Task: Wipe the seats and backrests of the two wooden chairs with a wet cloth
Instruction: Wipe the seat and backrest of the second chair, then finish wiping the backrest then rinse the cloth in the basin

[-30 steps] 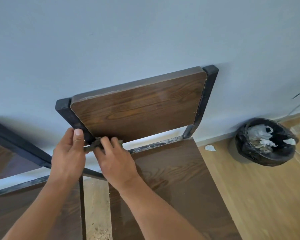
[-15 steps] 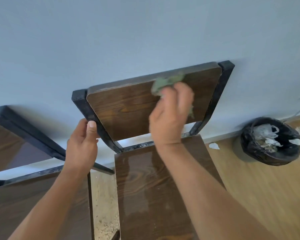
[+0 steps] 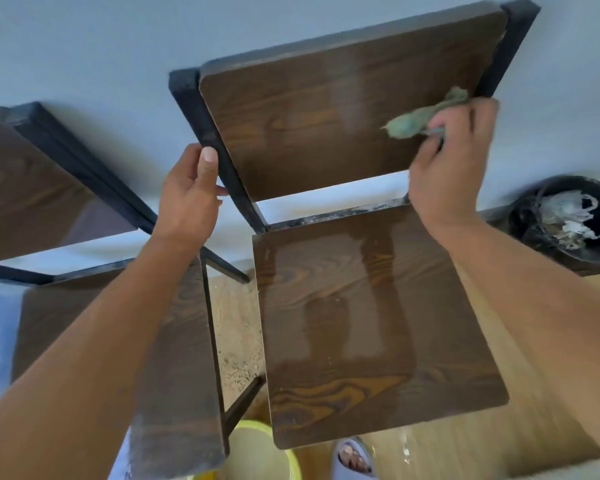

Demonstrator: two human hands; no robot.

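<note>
right hand (image 3: pixel 447 161): fingers pinching my bunched green wet cloth (image 3: pixel 420 119) near the dark wooden backrest (image 3: pixel 326 109)'s right edge
left hand (image 3: pixel 191 195): curled round the black metal frame post (image 3: pixel 219 157)
risk: probably cloth slipping off that edge

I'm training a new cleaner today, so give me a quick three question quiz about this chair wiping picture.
1. True or false: the right hand presses the cloth on the backrest.
2. What does the left hand grip? A) the bin B) the black frame post C) the yellow bucket
3. Fill in: the seat below looks shiny and ____.

Key: 1 true. 2 B. 3 wet.
</note>
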